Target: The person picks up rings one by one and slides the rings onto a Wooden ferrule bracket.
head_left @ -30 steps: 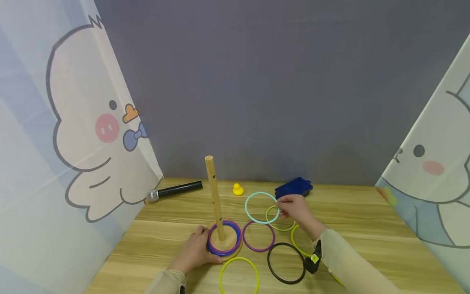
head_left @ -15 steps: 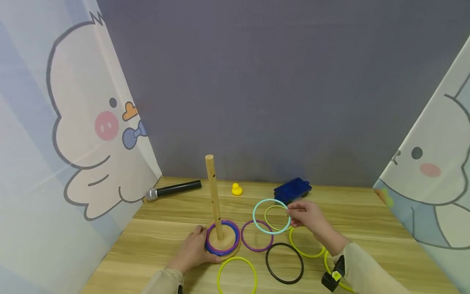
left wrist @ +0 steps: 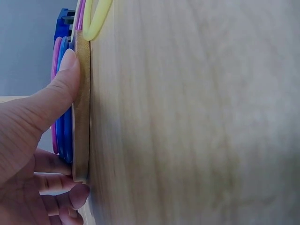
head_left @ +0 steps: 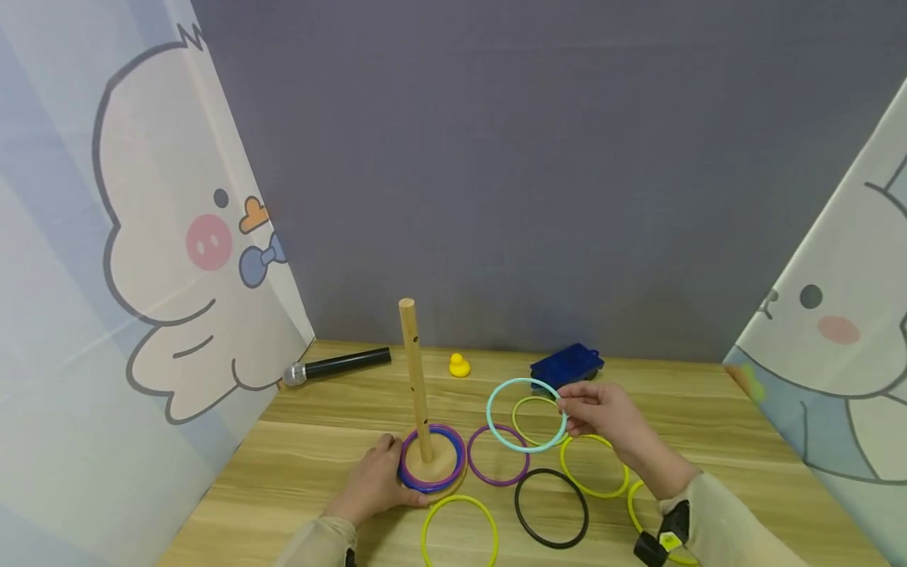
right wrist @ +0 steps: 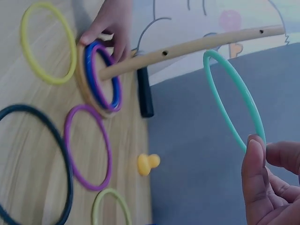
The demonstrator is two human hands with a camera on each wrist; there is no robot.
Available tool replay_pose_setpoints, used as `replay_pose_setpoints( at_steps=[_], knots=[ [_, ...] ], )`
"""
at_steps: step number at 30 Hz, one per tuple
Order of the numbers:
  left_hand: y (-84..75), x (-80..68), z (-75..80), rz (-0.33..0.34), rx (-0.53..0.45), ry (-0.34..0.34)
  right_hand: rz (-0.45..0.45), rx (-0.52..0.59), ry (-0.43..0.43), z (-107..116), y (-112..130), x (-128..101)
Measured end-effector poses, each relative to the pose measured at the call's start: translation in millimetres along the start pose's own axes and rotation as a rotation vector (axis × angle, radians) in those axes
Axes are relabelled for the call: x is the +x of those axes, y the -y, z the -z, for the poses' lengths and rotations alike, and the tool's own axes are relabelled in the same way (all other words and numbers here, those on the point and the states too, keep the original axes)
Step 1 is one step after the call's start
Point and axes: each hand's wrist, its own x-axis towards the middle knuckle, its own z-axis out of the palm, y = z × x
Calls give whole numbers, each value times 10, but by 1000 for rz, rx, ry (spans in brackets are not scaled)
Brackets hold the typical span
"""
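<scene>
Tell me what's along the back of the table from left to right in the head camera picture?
Microphone → wooden peg → yellow duck → blue toy. In front of the blue toy, the right hand pinches the teal ring.

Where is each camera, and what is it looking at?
Head: looks forward and down at the table, peg, both hands and sleeves.
Left wrist: sideways along the table; left hand holds the peg's base.
Right wrist: right hand pinches the teal ring; the peg is beyond.
All three share the base with its rings.
</scene>
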Motion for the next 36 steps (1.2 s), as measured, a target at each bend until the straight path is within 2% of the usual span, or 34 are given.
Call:
replay_pose_setpoints(
  at_steps=[7, 14, 27, 36],
  knots=[
    [4, -7, -12, 4, 0, 2, 20, 29, 29, -124, 233, 9],
    [1, 17, -24, 2, -7, -5, 97, 61, 53, -238, 517, 41],
    [20, 22, 4, -8, 9, -21, 156, 106, 36, -498, 1213, 125],
    [25, 8, -6, -5, 5, -7, 202, 157, 49, -687, 1422, 241]
  ],
)
